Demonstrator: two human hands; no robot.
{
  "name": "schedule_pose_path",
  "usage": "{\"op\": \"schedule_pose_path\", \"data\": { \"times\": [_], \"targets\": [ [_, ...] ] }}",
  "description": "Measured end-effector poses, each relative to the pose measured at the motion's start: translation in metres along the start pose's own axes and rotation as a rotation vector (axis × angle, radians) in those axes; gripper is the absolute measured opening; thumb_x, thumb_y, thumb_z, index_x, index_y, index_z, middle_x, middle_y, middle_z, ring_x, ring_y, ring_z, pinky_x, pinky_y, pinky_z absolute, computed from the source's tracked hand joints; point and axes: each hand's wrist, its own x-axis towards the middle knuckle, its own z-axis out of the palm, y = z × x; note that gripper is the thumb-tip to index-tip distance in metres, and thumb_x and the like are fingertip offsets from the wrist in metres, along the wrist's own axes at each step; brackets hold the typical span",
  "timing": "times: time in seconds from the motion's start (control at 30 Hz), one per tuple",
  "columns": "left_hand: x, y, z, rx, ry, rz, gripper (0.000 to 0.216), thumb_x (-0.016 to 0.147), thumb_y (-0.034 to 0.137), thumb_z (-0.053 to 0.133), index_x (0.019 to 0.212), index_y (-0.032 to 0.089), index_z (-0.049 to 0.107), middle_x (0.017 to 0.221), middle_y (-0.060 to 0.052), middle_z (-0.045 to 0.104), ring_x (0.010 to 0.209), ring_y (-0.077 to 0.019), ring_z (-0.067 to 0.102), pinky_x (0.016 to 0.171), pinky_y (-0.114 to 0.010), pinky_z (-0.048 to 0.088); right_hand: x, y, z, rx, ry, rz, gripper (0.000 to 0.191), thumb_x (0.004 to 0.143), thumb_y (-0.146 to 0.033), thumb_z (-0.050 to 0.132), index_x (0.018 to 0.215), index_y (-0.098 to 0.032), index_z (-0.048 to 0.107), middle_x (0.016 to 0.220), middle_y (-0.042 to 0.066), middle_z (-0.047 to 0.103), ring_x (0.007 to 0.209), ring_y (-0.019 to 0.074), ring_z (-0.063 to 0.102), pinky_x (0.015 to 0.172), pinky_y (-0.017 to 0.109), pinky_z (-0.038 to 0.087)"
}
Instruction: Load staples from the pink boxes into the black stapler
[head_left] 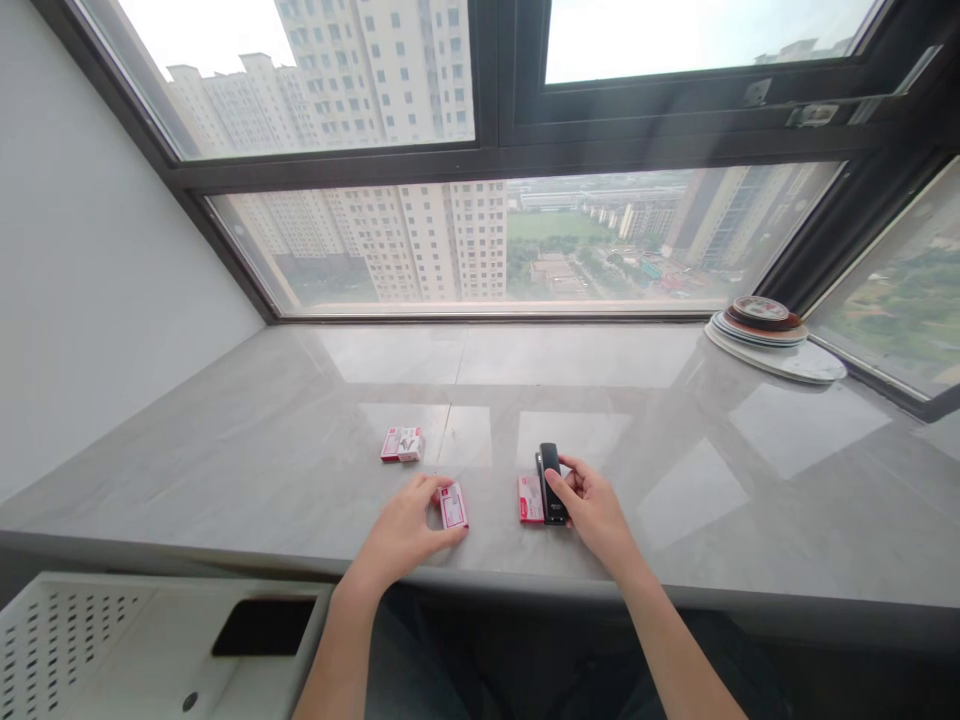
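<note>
Between the thumb and fingers of my left hand [403,532] is a small red-and-white box [453,506], at the front of the marble counter. My right hand [596,508] grips a black stapler [553,484] from its right side, thumb on top. Against the stapler's left side lies another pink-and-white box [530,499]. Farther back and to the left, a pair of similar small boxes [401,444] sit side by side, apart from both hands. The stapler's underside is hidden.
A stack of plates [772,340] stands at the back right by the window frame. The counter's front edge [525,585] runs just before my wrists. Below left, a white perforated surface [142,650] holds a black phone-like slab [264,627].
</note>
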Motion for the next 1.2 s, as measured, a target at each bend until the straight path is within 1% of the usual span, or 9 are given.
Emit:
{"op": "schedule_pose_path", "data": {
  "times": [0.17,0.27,0.53,0.63,0.7,0.8,0.9,1.0,1.2],
  "targets": [
    [0.033,0.052,0.027,-0.086,0.051,0.254,0.053,0.074,0.037,0.079,0.125,0.031,0.065,0.124,-0.004,0.060,0.117,-0.0262,0.060,0.105,-0.038,0.047,0.001,0.002,0.001,-0.012,-0.005,-0.014,0.064,0.087,-0.067,0.066,0.130,-0.020,0.063,0.067,-0.007,0.046,0.047,0.0118,0.049,0.041,0.024,0.043],
    [0.047,0.072,0.043,-0.060,-0.018,0.350,0.049,0.073,0.034,0.081,0.120,0.032,0.066,0.115,-0.002,0.065,0.111,-0.0264,0.060,0.098,-0.039,0.049,0.000,0.001,0.000,-0.005,-0.006,-0.031,0.062,0.088,-0.066,0.065,0.130,-0.020,0.063,0.068,-0.007,0.048,0.046,0.0116,0.050,0.040,0.024,0.042],
    [0.050,0.072,0.059,-0.109,-0.056,0.379,0.067,0.069,0.042,0.088,0.130,0.035,0.061,0.122,-0.001,0.066,0.115,-0.0273,0.058,0.101,-0.041,0.049,-0.001,0.001,-0.002,-0.020,-0.016,-0.040,0.062,0.089,-0.065,0.064,0.131,-0.020,0.062,0.068,-0.006,0.050,0.046,0.0115,0.050,0.041,0.024,0.043],
    [0.053,0.054,0.038,-0.163,0.046,0.356,0.059,0.087,0.044,0.074,0.142,0.036,0.054,0.137,-0.002,0.061,0.125,-0.0256,0.054,0.106,-0.040,0.047,-0.001,0.002,-0.002,-0.014,-0.001,-0.022,0.062,0.089,-0.065,0.065,0.131,-0.020,0.062,0.069,-0.006,0.048,0.047,0.0113,0.049,0.041,0.024,0.043],
    [0.060,0.026,0.012,-0.150,0.230,0.251,0.042,0.099,0.036,0.053,0.141,0.033,0.055,0.137,-0.005,0.060,0.125,-0.0244,0.054,0.103,-0.039,0.049,-0.001,0.001,-0.001,-0.008,0.004,-0.014,0.061,0.088,-0.065,0.065,0.131,-0.020,0.063,0.069,-0.006,0.046,0.048,0.0116,0.050,0.041,0.024,0.044],
    [0.072,-0.035,-0.030,-0.033,0.521,-0.020,0.050,0.092,0.020,0.047,0.142,0.027,0.055,0.134,-0.009,0.058,0.126,-0.0268,0.053,0.099,-0.041,0.051,-0.002,0.000,-0.001,-0.004,-0.004,-0.007,0.061,0.088,-0.065,0.065,0.130,-0.020,0.063,0.069,-0.006,0.044,0.051,0.0124,0.049,0.041,0.025,0.046],
    [0.074,-0.090,-0.055,0.037,0.402,-0.140,0.067,0.081,0.018,0.053,0.148,0.026,0.050,0.141,-0.008,0.056,0.137,-0.0289,0.045,0.105,-0.042,0.049,-0.002,-0.001,-0.002,-0.003,-0.012,-0.002,0.062,0.088,-0.066,0.065,0.130,-0.020,0.063,0.070,-0.006,0.044,0.052,0.0125,0.048,0.042,0.025,0.047],
    [0.061,-0.117,-0.060,0.098,0.201,-0.116,0.066,0.078,0.028,0.060,0.143,0.029,0.055,0.145,-0.003,0.057,0.143,-0.0294,0.040,0.116,-0.042,0.040,-0.001,-0.002,-0.002,-0.001,-0.011,0.002,0.063,0.088,-0.066,0.065,0.130,-0.020,0.062,0.071,-0.006,0.045,0.052,0.0120,0.048,0.042,0.025,0.048],
    [0.013,-0.085,-0.054,0.148,0.048,-0.113,0.055,0.071,0.042,0.071,0.124,0.030,0.062,0.131,-0.003,0.064,0.127,-0.0324,0.053,0.104,-0.043,0.047,-0.002,-0.004,0.000,-0.013,-0.012,0.013,0.063,0.087,-0.067,0.065,0.129,-0.020,0.063,0.071,-0.006,0.045,0.052,0.0118,0.047,0.043,0.025,0.047]
  ]
}}
